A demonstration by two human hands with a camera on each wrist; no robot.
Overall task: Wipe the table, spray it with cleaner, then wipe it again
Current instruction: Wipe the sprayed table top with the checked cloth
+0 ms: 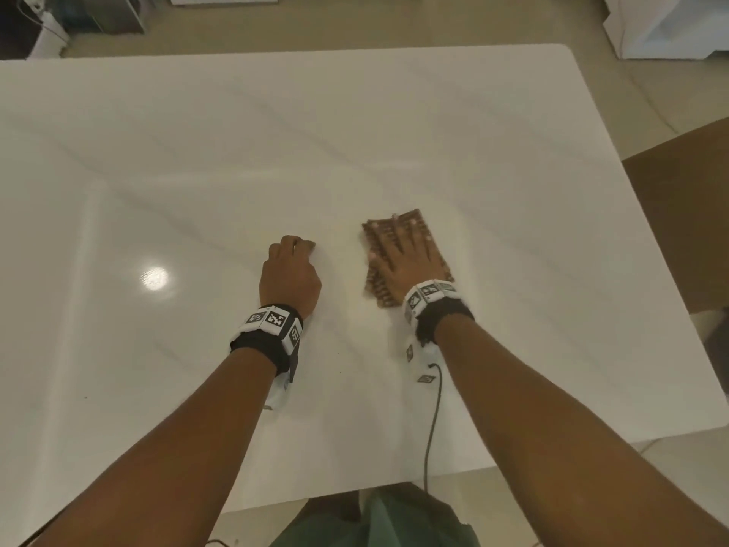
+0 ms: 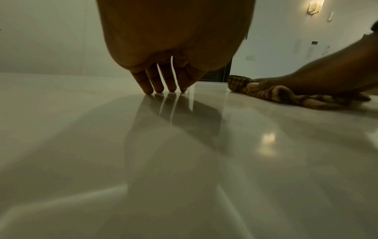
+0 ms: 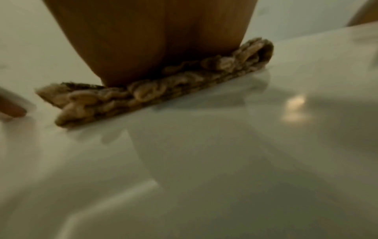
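White table (image 1: 355, 132), cloth (image 1: 378, 286) under right hand (image 1: 406, 254)

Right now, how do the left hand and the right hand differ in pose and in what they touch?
The right hand lies flat with fingers spread, pressing the brown checked cloth onto the white table; the left hand has bent fingers and holds nothing. The left hand's fingertips touch the bare tabletop directly, while the right hand meets it only through the cloth. Both wear marker wristbands and rest near the table's front edge.

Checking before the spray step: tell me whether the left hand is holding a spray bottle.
No: the left hand holds nothing, its fingertips resting on the bare white table.
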